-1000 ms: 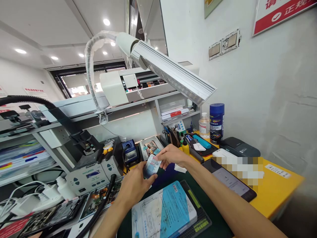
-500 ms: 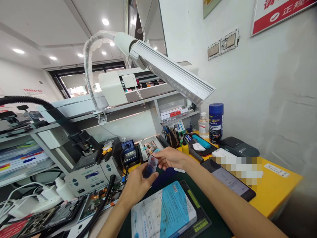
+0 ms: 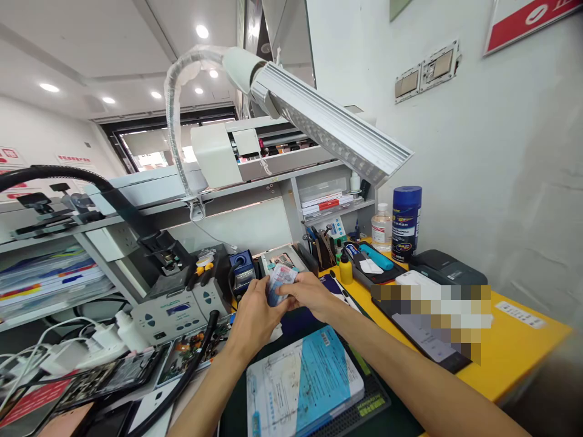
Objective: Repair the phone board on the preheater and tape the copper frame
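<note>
Both hands meet above the far part of the tabletop [image 3: 510,340], pinching one small packet [image 3: 281,280] between them. The left hand [image 3: 253,315] grasps its lower left edge with thumb and fingers, and the right hand [image 3: 310,295] closes on its right side, so neither hand is free.

The likeliest trouble is a slip. The packet is held only by its edges in mid-air, and if the two hands pull against each other unevenly it could tear crookedly or spring loose. Were it to drop, it would probably land among the crowded things below: the blue soldering stand [image 3: 242,271], the grey control unit [image 3: 175,312] with its black hose [image 3: 191,370], or the open circuit boards [image 3: 182,359] at the left, where a small item would be hard to find. An elbow drawn back could also nudge the blue and white box [image 3: 304,383] lying on the dark mat [image 3: 373,402] just under the forearms.

The packet itself looks thin and flat, glossy, pale with blue and a touch of red print; the wording is too small to read. It appears slightly bent under the fingers, which suggests soft, flexible wrapping. Its contents cannot be made out.
</note>
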A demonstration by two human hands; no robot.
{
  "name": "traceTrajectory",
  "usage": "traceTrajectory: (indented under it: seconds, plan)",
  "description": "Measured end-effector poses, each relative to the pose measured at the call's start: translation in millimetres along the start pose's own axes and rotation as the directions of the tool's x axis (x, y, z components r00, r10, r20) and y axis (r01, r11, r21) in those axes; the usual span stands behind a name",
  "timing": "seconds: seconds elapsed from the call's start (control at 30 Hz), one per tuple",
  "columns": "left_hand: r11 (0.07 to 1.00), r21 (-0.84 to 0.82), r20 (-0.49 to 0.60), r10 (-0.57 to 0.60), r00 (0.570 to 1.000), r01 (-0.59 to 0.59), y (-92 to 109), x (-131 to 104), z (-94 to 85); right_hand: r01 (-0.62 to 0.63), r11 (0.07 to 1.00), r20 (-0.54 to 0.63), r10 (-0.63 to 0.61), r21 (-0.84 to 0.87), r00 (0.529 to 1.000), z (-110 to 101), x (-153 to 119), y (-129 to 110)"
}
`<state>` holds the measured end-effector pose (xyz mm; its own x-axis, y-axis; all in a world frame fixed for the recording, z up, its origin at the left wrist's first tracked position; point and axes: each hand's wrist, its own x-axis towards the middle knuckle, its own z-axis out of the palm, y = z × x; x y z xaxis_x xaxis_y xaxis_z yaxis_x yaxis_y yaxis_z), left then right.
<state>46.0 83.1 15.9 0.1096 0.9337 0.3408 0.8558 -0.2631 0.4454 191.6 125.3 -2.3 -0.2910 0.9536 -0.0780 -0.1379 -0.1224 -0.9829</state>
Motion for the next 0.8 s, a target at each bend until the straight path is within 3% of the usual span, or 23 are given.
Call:
traceTrajectory:
  seconds: [0.1, 0.2, 0.33, 0.43, 0.57, 0.7, 0.8]
  plan:
    - [0.999, 0.005, 0.122, 0.051, 0.991, -0.052, -13, -4, -4.0, 0.062, 0.998, -0.147, -0.059, 0.014, 0.987, -10, 4, -7]
    - [0.991, 0.028, 0.360, 0.115, 0.926, -0.133, -29, -14, -4.5, 0.066, 0.994, -0.230, -0.084, -0.085, 0.969, -26, 7, -17]
    - [0.978, 0.108, 0.501, 0.100, 0.860, -0.177, -42, -24, -1.0, 0.003, 0.995, -0.103, -0.013, -0.096, 0.995, -35, 6, -19]
    - [0.970, 0.149, 0.519, 0.087, 0.850, -0.190, -43, -25, -3.1, -0.006, 0.974, 0.006, 0.008, -0.225, 1.000, -37, 8, -13]
    - [0.979, 0.146, 0.495, 0.051, 0.867, -0.141, -46, -24, -9.2, -0.035, 0.933, -0.002, 0.037, -0.359, 0.999, -44, 13, -4]
    - [1.000, -0.010, 0.368, 0.016, 0.930, -0.014, -47, -23, -8.6, -0.059, 0.959, 0.081, 0.085, -0.278, 0.993, -47, 14, -2]
    - [0.962, -0.223, 0.285, -0.093, 0.954, 0.161, -40, -18, -4.4, -0.077, 0.982, 0.166, 0.107, -0.174, 0.980, -42, 9, -5]
